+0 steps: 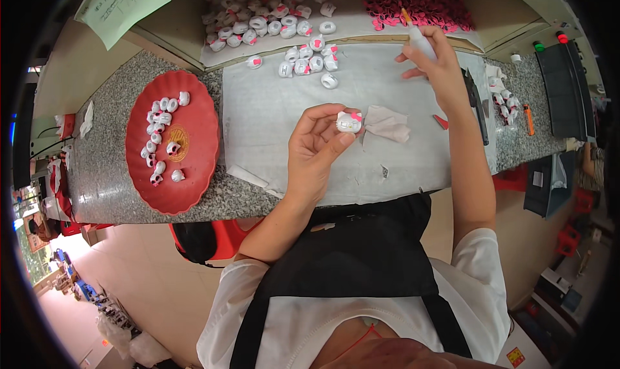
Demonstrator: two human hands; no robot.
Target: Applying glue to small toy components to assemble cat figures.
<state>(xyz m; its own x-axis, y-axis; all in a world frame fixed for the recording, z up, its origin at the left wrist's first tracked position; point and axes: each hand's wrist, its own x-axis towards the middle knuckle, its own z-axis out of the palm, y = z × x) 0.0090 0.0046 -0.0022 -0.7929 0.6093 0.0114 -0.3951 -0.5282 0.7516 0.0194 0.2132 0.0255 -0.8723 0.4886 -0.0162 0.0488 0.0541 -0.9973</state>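
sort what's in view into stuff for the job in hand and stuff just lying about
Likely in the job:
- white cat-shaped piece, in the left hand
- nozzle bottle, in the right hand
- small pink pieces
- red tray of similar pieces

Seemingly just about:
- orange stick-like item
- green paper note

speckled grey bench (97,181), bearing a scalloped red tray (201,120), pale sheet (261,120), slim orange object (528,119)

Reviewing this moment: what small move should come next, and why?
Probably have the right hand set down the white bottle: its tip points away from the white cat-head piece in the left hand, and that piece has its pink bow on.
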